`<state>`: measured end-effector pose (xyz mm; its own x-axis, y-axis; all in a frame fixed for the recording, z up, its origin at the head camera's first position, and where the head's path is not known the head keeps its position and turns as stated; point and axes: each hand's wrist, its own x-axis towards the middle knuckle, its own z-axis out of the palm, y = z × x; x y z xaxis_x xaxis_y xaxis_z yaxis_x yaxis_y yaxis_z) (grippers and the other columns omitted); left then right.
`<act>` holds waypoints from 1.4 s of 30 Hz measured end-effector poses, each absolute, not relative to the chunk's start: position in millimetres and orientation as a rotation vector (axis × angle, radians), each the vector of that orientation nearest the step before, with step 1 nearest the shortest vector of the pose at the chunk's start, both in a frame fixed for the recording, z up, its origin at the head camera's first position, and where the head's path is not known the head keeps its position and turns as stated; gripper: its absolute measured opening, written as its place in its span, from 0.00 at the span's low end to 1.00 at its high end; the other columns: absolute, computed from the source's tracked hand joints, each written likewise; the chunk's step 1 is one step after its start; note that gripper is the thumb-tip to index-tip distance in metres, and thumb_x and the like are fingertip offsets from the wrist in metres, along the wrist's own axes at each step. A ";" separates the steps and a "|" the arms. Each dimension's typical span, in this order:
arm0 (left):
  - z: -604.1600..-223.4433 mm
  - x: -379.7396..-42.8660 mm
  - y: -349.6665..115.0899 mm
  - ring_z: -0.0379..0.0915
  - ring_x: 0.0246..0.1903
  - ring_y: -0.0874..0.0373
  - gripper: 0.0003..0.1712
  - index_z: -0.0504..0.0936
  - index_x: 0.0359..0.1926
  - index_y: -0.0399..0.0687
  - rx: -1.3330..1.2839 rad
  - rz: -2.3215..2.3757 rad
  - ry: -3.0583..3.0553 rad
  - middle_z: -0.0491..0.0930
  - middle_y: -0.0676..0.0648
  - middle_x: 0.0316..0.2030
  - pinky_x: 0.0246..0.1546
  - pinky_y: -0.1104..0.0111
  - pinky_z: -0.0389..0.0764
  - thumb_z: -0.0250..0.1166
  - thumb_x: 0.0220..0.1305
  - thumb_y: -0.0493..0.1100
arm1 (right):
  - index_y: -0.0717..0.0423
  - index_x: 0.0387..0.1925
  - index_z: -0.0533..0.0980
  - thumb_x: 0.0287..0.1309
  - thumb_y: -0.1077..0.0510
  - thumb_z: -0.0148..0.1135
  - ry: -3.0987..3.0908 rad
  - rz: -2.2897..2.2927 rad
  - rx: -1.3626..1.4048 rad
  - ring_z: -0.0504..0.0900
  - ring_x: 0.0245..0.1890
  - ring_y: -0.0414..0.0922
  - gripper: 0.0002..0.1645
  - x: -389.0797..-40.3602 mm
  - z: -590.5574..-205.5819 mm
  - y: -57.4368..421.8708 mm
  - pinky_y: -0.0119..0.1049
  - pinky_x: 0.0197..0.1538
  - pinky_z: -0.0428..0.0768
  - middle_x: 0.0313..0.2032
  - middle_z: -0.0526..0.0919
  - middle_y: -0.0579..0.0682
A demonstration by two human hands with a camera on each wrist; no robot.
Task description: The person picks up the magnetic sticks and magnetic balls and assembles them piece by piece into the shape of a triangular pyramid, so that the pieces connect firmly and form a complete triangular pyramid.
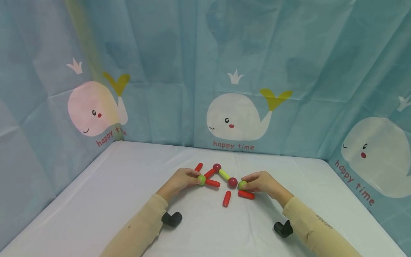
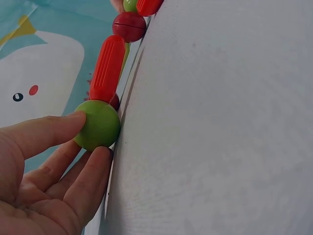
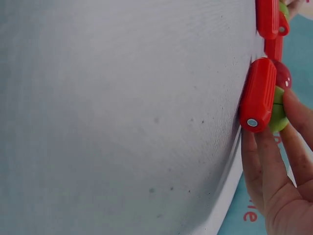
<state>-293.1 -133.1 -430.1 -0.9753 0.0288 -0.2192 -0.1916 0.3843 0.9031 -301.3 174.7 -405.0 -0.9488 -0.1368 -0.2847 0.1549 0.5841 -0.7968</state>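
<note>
My left hand (image 1: 183, 181) pinches a green ball (image 2: 100, 125) between thumb and fingers, low over the white table. A red rod (image 1: 212, 183) points right from that ball, and another red rod (image 1: 210, 173) slants from it to a dark red ball (image 1: 217, 167). From there a yellow-green rod (image 1: 224, 174) leads to a second dark red ball (image 1: 232, 182). Just right of this one, my right hand (image 1: 261, 182) pinches another green ball (image 3: 278, 110). A red rod (image 3: 258, 95) with a metal disc in its end lies in front of that ball.
A loose red rod (image 1: 227, 198) lies on the white table (image 1: 199, 232) nearer the front. Beyond the left fingers is one more red rod (image 1: 198, 167), partly hidden. A blue curtain (image 1: 167, 107) with printed whales hangs around the table's back and sides.
</note>
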 end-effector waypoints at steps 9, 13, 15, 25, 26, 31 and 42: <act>-429.8 -293.2 -131.9 0.68 0.61 0.45 0.17 0.86 0.50 0.48 -0.154 1.644 2.437 0.79 0.42 0.56 0.60 0.54 0.77 0.72 0.57 0.42 | 0.59 0.50 0.83 0.52 0.54 0.75 2.578 -1.275 0.053 0.85 0.40 0.41 0.24 -299.5 -397.8 172.0 0.40 0.50 0.85 0.45 0.88 0.53; -430.3 -293.7 -132.3 0.68 0.61 0.45 0.18 0.86 0.49 0.48 -0.143 1.645 2.446 0.79 0.42 0.56 0.60 0.53 0.76 0.73 0.57 0.41 | 0.59 0.50 0.83 0.54 0.53 0.74 2.587 -1.279 0.029 0.83 0.43 0.43 0.23 -297.3 -391.4 172.3 0.42 0.52 0.84 0.47 0.87 0.54; -430.1 -294.1 -132.7 0.68 0.61 0.45 0.18 0.86 0.49 0.48 -0.134 1.644 2.450 0.79 0.42 0.56 0.60 0.53 0.76 0.73 0.57 0.41 | 0.58 0.50 0.83 0.54 0.53 0.73 2.585 -1.285 0.014 0.83 0.43 0.43 0.23 -296.1 -389.0 171.3 0.42 0.52 0.84 0.48 0.87 0.54; -427.9 -293.6 -132.7 0.69 0.59 0.46 0.18 0.85 0.50 0.46 -0.114 1.652 2.444 0.81 0.42 0.54 0.60 0.54 0.76 0.72 0.57 0.41 | 0.55 0.49 0.85 0.52 0.50 0.75 2.591 -1.290 0.011 0.82 0.45 0.44 0.23 -287.5 -387.9 154.3 0.41 0.50 0.84 0.49 0.86 0.52; -427.5 -293.4 -132.5 0.69 0.59 0.46 0.18 0.85 0.50 0.46 -0.118 1.655 2.437 0.81 0.42 0.54 0.60 0.54 0.76 0.72 0.57 0.41 | 0.55 0.49 0.85 0.52 0.50 0.75 2.588 -1.299 0.013 0.82 0.44 0.44 0.23 -286.9 -387.7 152.3 0.41 0.50 0.84 0.49 0.86 0.52; -427.0 -293.7 -132.1 0.70 0.58 0.46 0.18 0.85 0.50 0.46 -0.148 1.659 2.422 0.81 0.42 0.54 0.59 0.55 0.77 0.72 0.58 0.41 | 0.55 0.48 0.85 0.52 0.52 0.75 2.577 -1.329 0.020 0.83 0.42 0.44 0.21 -286.5 -388.9 141.8 0.39 0.48 0.85 0.48 0.86 0.52; -429.2 -292.7 -133.6 0.68 0.60 0.45 0.18 0.85 0.49 0.47 -0.142 1.651 2.433 0.80 0.42 0.54 0.61 0.52 0.75 0.73 0.57 0.42 | 0.57 0.43 0.86 0.49 0.53 0.77 2.569 -1.380 0.065 0.82 0.43 0.46 0.20 -280.5 -392.7 121.2 0.36 0.46 0.85 0.48 0.85 0.54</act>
